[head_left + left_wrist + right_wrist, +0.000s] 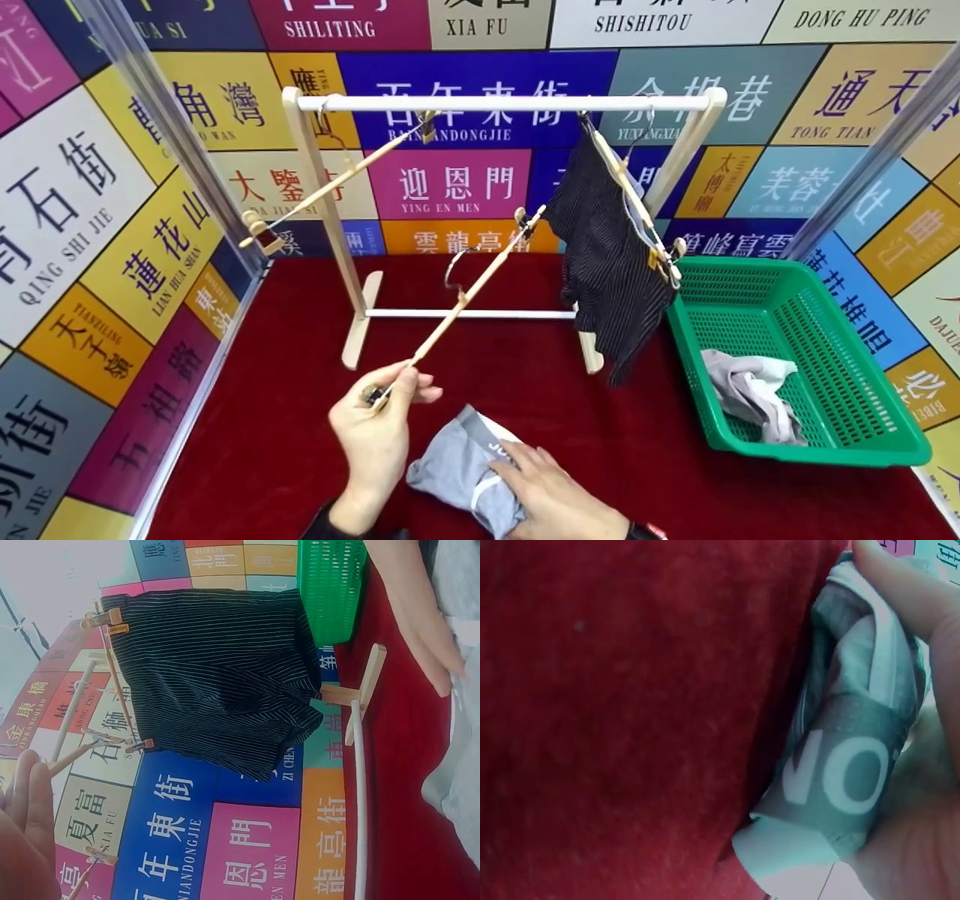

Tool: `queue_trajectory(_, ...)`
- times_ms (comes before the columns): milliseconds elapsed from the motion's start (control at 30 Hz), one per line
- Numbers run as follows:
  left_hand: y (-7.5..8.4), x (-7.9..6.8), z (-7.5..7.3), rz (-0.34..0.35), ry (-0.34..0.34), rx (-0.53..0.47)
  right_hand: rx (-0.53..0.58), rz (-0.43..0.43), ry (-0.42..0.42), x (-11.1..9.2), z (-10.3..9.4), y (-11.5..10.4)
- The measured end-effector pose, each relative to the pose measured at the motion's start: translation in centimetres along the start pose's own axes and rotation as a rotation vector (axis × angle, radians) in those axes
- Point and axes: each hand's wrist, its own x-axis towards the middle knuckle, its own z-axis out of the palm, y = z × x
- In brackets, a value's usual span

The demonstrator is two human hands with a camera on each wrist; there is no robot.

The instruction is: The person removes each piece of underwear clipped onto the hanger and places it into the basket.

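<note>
My left hand (375,435) grips one end of a wooden clip hanger (480,285), which slants up and away above the table. Its metal hook (452,274) sticks out to the left, and no garment is on it. Lower right, my right hand (559,491) holds light-grey underpants (454,454) against the red cloth. In the right wrist view the thumb (907,589) lies along the bunched underpants (855,720), whose dark waistband carries pale letters; the other fingers are mostly hidden.
A rack (510,103) stands behind, bearing a bare clip hanger (349,174) on the left and black striped shorts (611,255) clipped on the right. A green basket (817,454) at right contains crumpled grey-and-white cloth (754,390). Sign-covered walls enclose the red-covered table (285,390).
</note>
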Motion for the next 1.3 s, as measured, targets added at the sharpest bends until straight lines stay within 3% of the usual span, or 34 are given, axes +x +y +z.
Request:
queue_trajectory(200, 0.0, 0.1, 0.1, 0.015, -0.008, -0.003, -0.101, -0.089, 0.129, 0.3, 0.4, 0.1)
queue_trajectory(367, 0.0, -0.1, 0.2, 0.035, -0.019, -0.015, -0.14, -0.104, 0.155, 0.3, 0.3, 0.1)
queue_trajectory(500, 0.0, -0.2, 0.3, 0.042, -0.022, -0.015, -0.058, -0.08, 0.164, 0.4, 0.3, 0.1)
queue_trajectory(733, 0.0, 0.0, 0.5, 0.068, -0.021, -0.014, 0.023, -0.196, 0.329, 0.2, 0.3, 1.3)
queue_trajectory(933, 0.0, 0.0, 0.7, 0.078, -0.015, -0.002, 0.045, -0.199, 0.377, -0.3, -0.2, 1.8)
queue_trajectory(1100, 0.0, 0.1, 0.8, 0.076, 0.006, 0.012, 0.148, -0.232, 0.469, -0.5, -0.9, 2.3)
queue_trajectory(1300, 0.1, 0.4, 1.0, 0.072, 0.033, 0.05, 0.267, -0.149, 0.532, -1.3, -2.2, 3.1)
